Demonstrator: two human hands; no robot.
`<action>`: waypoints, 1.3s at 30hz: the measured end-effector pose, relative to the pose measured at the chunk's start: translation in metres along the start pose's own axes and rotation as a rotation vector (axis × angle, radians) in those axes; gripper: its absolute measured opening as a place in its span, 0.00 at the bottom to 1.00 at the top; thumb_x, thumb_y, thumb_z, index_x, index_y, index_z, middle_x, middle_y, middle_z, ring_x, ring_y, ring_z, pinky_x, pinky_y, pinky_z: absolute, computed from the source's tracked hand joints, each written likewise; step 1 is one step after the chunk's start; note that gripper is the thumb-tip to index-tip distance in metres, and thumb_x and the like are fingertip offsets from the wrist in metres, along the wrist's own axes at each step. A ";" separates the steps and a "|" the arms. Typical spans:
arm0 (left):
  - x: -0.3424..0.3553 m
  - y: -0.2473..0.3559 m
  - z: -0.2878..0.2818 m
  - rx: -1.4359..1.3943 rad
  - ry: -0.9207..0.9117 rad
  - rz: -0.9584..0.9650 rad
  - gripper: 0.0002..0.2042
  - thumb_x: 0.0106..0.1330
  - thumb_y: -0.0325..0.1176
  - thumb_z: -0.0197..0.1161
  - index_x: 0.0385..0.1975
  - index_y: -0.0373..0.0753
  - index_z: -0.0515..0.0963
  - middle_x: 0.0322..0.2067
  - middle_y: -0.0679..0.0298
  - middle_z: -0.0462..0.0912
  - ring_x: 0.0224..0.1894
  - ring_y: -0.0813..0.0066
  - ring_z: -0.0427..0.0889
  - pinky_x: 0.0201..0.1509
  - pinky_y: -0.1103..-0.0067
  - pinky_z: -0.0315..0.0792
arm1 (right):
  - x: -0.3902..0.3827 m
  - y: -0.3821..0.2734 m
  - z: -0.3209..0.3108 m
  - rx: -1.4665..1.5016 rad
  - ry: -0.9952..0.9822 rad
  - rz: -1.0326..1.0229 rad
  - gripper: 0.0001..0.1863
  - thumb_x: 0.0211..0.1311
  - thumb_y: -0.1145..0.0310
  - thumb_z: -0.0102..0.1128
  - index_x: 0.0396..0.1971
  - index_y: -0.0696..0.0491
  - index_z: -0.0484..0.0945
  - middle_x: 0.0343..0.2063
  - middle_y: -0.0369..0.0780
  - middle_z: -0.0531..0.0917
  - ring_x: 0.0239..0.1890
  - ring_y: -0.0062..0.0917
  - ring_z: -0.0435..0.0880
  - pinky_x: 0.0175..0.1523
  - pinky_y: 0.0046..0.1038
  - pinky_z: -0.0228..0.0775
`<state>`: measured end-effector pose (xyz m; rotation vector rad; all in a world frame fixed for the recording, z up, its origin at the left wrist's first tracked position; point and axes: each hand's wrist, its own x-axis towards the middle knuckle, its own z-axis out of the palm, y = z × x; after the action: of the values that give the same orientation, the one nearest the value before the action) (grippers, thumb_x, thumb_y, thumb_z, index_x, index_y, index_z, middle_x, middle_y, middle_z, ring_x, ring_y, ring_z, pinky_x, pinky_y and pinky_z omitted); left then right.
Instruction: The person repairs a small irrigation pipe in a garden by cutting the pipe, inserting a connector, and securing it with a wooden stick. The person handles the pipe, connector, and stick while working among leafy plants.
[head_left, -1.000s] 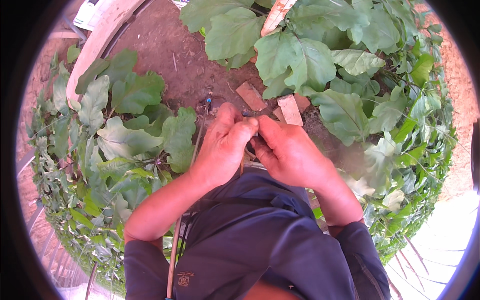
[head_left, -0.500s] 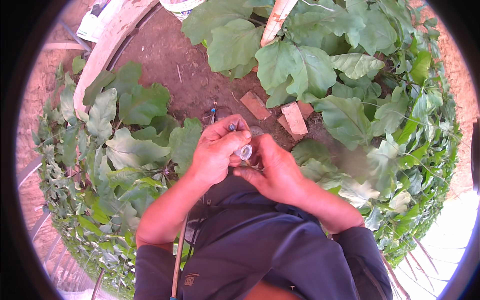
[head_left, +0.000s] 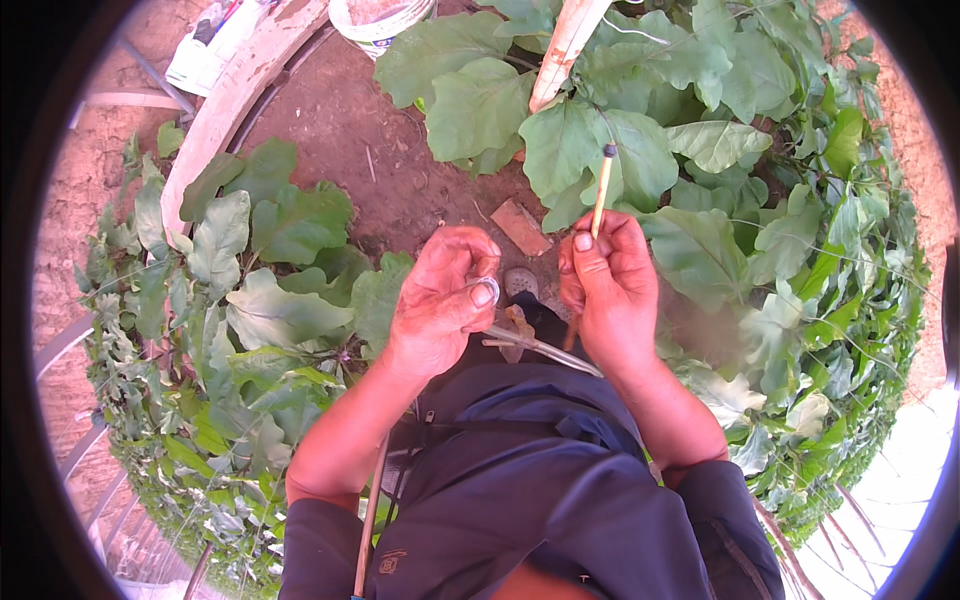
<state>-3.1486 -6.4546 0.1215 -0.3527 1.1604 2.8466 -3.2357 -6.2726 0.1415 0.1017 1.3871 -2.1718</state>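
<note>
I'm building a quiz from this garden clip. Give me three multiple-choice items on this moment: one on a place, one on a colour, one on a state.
1. Where is the white bucket?
A. upper edge, on bare soil
B. beside the person's shoe
C. in the right hand

2. What colour is the tip of the thin stick?
A. white
B. dark
C. green

3. How does the right hand hold the stick?
A. flat on the ground
B. upright, pinched in its fingers
C. not at all

Answers: 1 A, it sits at the top of the view; 2 B, the end is blackish; 3 B, the stick rises from its fingers.
</note>
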 end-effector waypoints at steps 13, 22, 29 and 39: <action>0.001 0.002 0.005 -0.200 -0.054 -0.166 0.20 0.69 0.29 0.64 0.59 0.39 0.70 0.49 0.54 0.75 0.43 0.65 0.79 0.29 0.79 0.68 | -0.021 -0.015 0.015 -0.400 -0.350 -0.044 0.20 0.60 0.86 0.71 0.51 0.58 0.77 0.41 0.33 0.78 0.41 0.14 0.76 0.44 0.20 0.73; 0.007 -0.004 -0.004 -0.298 -0.248 -0.236 0.20 0.71 0.26 0.63 0.62 0.40 0.70 0.56 0.56 0.75 0.52 0.66 0.79 0.45 0.76 0.73 | -0.021 -0.021 0.014 -0.515 -0.326 -0.007 0.11 0.63 0.86 0.70 0.42 0.61 0.81 0.38 0.36 0.80 0.40 0.21 0.85 0.45 0.26 0.83; 0.003 -0.005 -0.003 -0.062 -0.141 -0.370 0.16 0.75 0.29 0.60 0.61 0.39 0.71 0.50 0.61 0.79 0.42 0.77 0.75 0.44 0.78 0.70 | -0.027 -0.017 0.011 -0.211 -0.211 0.046 0.14 0.68 0.85 0.66 0.50 0.61 0.78 0.39 0.34 0.82 0.38 0.22 0.88 0.45 0.30 0.87; -0.012 -0.005 -0.007 0.309 -0.132 -0.128 0.16 0.80 0.37 0.61 0.57 0.31 0.75 0.40 0.64 0.79 0.32 0.83 0.70 0.33 0.83 0.65 | -0.031 -0.062 -0.025 -1.395 -0.274 -0.380 0.15 0.68 0.73 0.69 0.53 0.50 0.82 0.30 0.39 0.83 0.30 0.30 0.84 0.36 0.30 0.77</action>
<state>-3.1348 -6.4554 0.1165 -0.2095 1.4611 2.4877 -3.2456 -6.2187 0.1916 -0.9725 2.4927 -0.9282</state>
